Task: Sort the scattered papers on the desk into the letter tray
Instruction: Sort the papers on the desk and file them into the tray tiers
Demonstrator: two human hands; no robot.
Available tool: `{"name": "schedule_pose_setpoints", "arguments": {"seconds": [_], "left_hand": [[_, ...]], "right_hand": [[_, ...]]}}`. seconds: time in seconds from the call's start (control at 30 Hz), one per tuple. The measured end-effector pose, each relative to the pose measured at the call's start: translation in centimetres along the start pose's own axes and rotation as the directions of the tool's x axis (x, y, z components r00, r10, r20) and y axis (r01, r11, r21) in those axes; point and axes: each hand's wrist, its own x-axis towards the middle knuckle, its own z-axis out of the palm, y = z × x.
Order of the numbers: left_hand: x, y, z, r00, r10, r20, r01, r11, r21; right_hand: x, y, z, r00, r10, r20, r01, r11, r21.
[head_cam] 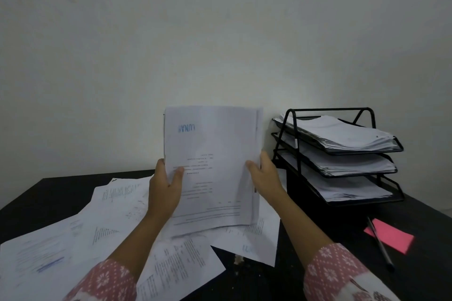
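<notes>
The fingers (178, 173) of both hands are curling round the side edges of a stack of papers (212, 154), thumbs lying on the near face and the rest hidden behind it. The left hand (163, 193) is clamping the left edge and the right hand (265, 176) the right. The stack is standing upright above the counter (36, 198), with its lower edge hanging just over the loose sheets. This two-sided hold is probably squaring the pages so that they are travelling as one block and not fanning out. A few page edges are showing unevenly along the right side. The printing is facing the person upside down, a blue stamp near the top.

The letter tray (293, 129) is sitting to the right of the stack, near the wall. All three of its tiers are already carrying paper, the top one the fullest. The scattered papers (110, 222) are lying overlapped across the left and middle of the counter, so much of the sorting is waiting. A pen (380, 244) is lying across a pink note (393, 239) in front of the tray, apart from the sheets.
</notes>
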Motion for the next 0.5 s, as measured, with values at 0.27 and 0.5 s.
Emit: {"name": "schedule_pose_setpoints", "arguments": {"seconds": [0.27,0.5], "left_hand": [[0.7,3.7,3.3,0.984,-0.057,0.169,0.064,0.997,-0.039],[-1.0,3.2,7.5,0.838,-0.235,0.492,0.189,0.972,0.142]], "right_hand": [[1.0,-2.2,-5.9,0.982,0.076,-0.176,-0.034,0.972,0.231],[-0.7,1.3,-11.3,0.926,0.362,-0.104,-0.341,0.923,0.179]]}}
